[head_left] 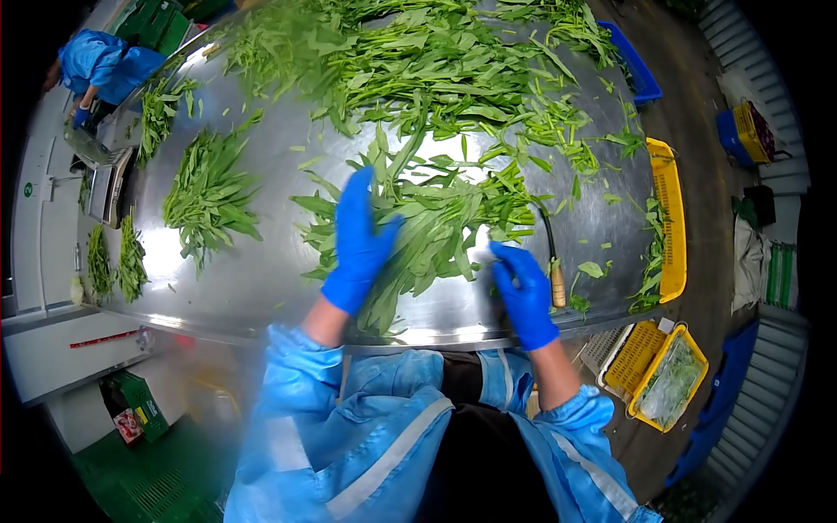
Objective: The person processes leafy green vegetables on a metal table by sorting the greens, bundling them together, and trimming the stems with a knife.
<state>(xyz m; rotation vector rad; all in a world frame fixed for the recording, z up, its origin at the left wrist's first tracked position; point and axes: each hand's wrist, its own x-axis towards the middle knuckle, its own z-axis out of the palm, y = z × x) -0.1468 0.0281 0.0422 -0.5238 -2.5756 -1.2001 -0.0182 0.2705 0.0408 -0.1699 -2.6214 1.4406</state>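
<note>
A loose bunch of long-leaved greens (436, 218) lies in front of me on the metal table (288, 253), its cut stems pointing right. My left hand (356, 248), in a blue glove, is over the leafy left side of this bunch, fingers stretched and thumb apart. Just below the stem ends is my right hand (525, 296), also gloved; its fingers are loosely bent with a gap to the thumb, and I see nothing held there. Right of the stems lies a sickle (558, 283) with a wooden handle and a thin, dark curved blade.
A large heap of greens (436, 65) covers the table's far side. Smaller bunches (209, 192) lie left, near a scale (109, 187). Yellow crates (670, 222) and a blue crate (632, 61) stand right. A co-worker in blue (105, 65) bends at the far left.
</note>
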